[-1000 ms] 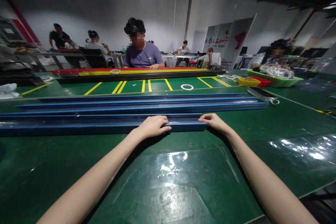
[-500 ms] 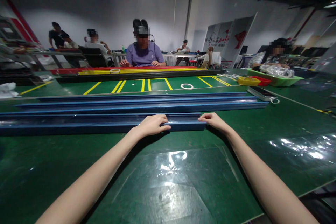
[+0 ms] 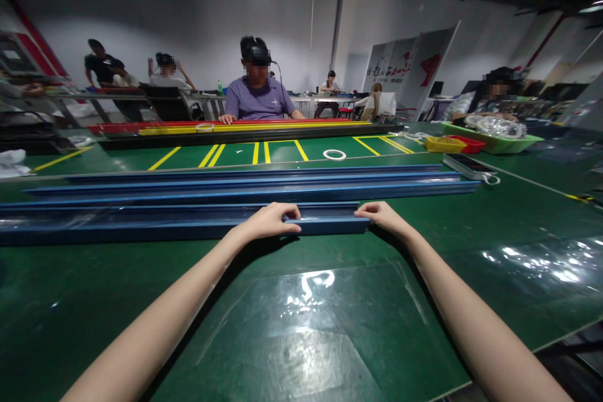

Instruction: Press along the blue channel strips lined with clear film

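A long blue plastic channel [image 3: 155,232] lies across the table in front of me, its open side up and a shiny clear strip inside. My left hand [image 3: 268,221] grips its near wall a little short of the right end, fingers curled inside and thumb on the outer face. At that right end, my right hand [image 3: 385,217] is closed in a pinch against the channel's edge; its fingertips are partly hidden. Just beyond lie more blue channels [image 3: 264,193], parallel to this one.
Red, yellow and black strips [image 3: 264,132] lie at the far side, before a person in a purple shirt [image 3: 257,99]. A white ring [image 3: 334,155], a phone [image 3: 466,166], a yellow tray [image 3: 445,146] and a green basin [image 3: 513,146] are further back. Clear sheet [image 3: 301,326] covers the near table.
My left hand has slid slightly left along the channel wall. My right hand stays at the end. The person opposite has shifted their hands.
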The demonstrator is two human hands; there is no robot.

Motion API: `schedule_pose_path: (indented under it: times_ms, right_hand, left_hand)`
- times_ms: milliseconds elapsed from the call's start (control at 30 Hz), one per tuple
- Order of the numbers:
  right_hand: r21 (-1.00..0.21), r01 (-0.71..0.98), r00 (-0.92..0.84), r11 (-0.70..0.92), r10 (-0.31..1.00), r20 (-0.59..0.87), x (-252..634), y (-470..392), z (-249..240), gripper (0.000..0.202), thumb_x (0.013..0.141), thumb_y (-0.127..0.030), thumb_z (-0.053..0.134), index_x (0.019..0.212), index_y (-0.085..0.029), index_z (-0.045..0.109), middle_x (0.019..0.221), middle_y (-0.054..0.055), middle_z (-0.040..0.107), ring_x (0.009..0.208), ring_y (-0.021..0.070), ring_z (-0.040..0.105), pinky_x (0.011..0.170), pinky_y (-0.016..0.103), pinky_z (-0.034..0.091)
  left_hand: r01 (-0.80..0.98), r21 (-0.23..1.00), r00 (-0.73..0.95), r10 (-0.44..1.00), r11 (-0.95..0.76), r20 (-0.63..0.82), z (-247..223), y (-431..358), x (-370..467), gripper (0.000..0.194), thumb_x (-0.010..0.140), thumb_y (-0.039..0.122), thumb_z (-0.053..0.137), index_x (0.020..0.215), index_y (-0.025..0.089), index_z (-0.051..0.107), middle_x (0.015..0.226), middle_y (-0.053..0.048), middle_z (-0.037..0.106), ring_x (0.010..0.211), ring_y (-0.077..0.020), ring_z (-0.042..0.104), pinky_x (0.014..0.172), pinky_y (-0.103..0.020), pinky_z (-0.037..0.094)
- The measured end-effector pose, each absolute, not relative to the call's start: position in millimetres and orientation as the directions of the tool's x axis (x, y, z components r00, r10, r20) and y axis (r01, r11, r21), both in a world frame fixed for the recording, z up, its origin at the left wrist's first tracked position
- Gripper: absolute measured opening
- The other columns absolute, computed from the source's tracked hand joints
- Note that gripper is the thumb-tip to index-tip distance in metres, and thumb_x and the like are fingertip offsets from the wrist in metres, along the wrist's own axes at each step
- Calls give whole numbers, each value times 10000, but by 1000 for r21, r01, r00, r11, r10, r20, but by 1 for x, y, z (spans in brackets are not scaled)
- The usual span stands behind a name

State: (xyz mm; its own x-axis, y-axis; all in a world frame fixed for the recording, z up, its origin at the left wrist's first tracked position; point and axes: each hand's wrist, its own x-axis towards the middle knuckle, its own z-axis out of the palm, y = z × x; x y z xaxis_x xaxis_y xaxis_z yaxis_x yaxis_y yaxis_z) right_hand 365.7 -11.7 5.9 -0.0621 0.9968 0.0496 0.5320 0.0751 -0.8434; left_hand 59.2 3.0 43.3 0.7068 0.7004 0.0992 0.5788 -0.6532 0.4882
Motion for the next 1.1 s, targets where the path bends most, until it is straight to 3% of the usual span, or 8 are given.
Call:
schedule_pose_path:
  times_ms: [167, 400, 633, 933, 1100]
  right_hand:
    - [-848, 523, -68, 85, 996, 58, 366, -12, 5, 361, 568, -502, 636, 618, -145, 623, 591, 14, 556, 555, 112, 452, 548, 256, 330]
    - [-843, 530, -83, 88, 995, 52, 365, -13, 7, 368, 569, -508, 631, 621, -143, 619, 602, 20, 558, 577, 119, 463, 570, 258, 340]
    - [-842, 532, -78, 91, 995, 58, 366, -12, 5, 362, 570, -506, 627, 618, -148, 617, 593, 19, 557, 557, 117, 458, 552, 259, 339]
    - [-834, 543, -92, 99, 994, 58, 366, -12, 5, 399, 566, -542, 617, 625, -147, 610, 591, 21, 553, 561, 118, 456, 548, 257, 332]
    - [-830, 548, -103, 106, 993, 58, 367, -11, 4, 396, 580, -540, 611, 632, -148, 607, 595, 15, 545, 558, 114, 449, 541, 254, 326]
  left_hand:
    - [618, 445, 694, 716, -648, 79, 45, 3, 60, 256, 721, 432, 534, 783, 197, 615, 750, 15, 636, 681, -133, 556, 581, -201, 363]
    - [737, 218, 645, 762, -639, 51, 54, -2, 61, 335, 726, 529, 495, 763, 226, 633, 703, 3, 638, 655, -160, 571, 511, -209, 306]
    - [814, -31, 581, 812, -581, 43, 56, -11, 63, 458, 745, 606, 432, 762, 201, 645, 796, -67, 651, 750, -227, 598, 566, -249, 369]
    - [829, -38, 554, 813, -557, 179, 45, -25, 62, 442, 804, 557, 393, 807, 186, 633, 903, -54, 600, 847, -196, 571, 611, -234, 401]
    - [837, -29, 543, 824, -546, 165, 44, -25, 61, 475, 808, 568, 371, 773, 175, 636, 858, -59, 612, 796, -200, 582, 596, -243, 401]
